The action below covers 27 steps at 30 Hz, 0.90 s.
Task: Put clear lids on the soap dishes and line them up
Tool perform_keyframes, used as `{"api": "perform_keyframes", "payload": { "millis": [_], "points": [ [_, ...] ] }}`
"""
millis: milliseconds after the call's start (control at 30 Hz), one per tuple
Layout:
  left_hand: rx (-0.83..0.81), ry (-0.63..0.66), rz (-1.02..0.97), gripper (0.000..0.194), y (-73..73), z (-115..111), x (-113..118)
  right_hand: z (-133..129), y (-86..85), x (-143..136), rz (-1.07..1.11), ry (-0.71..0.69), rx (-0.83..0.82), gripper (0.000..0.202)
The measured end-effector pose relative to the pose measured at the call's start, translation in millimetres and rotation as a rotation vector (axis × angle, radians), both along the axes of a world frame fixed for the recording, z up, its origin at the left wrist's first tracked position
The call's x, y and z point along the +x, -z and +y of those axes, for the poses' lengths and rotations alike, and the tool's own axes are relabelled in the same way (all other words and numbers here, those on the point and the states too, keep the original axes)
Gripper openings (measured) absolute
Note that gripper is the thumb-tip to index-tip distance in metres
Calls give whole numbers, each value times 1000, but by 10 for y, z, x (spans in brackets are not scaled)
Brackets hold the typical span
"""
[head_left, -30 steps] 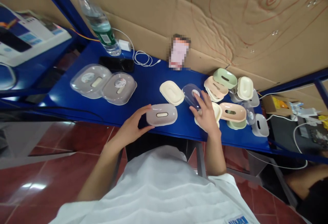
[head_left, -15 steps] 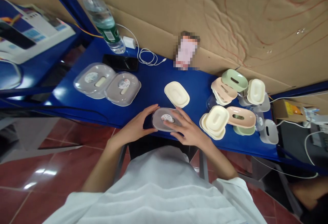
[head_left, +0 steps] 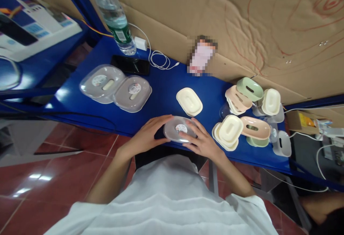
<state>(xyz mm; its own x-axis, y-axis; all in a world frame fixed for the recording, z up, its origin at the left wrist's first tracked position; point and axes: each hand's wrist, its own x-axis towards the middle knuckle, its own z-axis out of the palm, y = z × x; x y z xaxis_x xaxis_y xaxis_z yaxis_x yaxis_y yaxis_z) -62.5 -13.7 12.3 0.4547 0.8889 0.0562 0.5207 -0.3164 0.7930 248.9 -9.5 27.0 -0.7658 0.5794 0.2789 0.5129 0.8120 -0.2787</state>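
At the table's front edge lies a grey soap box with a clear lid and a round sticker on top. Around its left end curve the thumb and fingers of my left hand. My right hand grips the right side, its fingers spread over the lid and partly hiding it. Just beyond the box is a small stack of cream oval trays. Two lidded grey soap boxes sit side by side to the left.
On the right are cream trays, a pink soap dish, green dish and grey dish. A water bottle, black phone and white cable are at the back left. Cardboard stands behind.
The view has shifted slightly, so the table's things appear a little further right. Both hands keep their hold on the soap box.
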Motion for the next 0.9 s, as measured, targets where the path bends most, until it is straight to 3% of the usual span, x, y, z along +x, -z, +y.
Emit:
{"api": "perform_keyframes", "payload": {
  "millis": [200,467,567,667,800,900],
  "points": [
    [-50,-7,-52,84,-12,24,-23,65,20,-20,28,-28,-45,54],
    [26,-25,-88,82,6,-10,7,144,8,-70,-20,-29,-73,48],
    [59,-59,-41,72,-41,-67,-37,204,-31,-181,-61,-32,-85,53],
    [112,-172,53,63,-63,-168,-144,328,-65,-301,-81,-32,-101,68],
    [245,-412,140,65,23,-301,-200,408,-59,-309,-71,231,-88,72],
    [339,-552,195,65,97,-290,-96,276,-23,-235,-103,393,-69,64]
  ]
}}
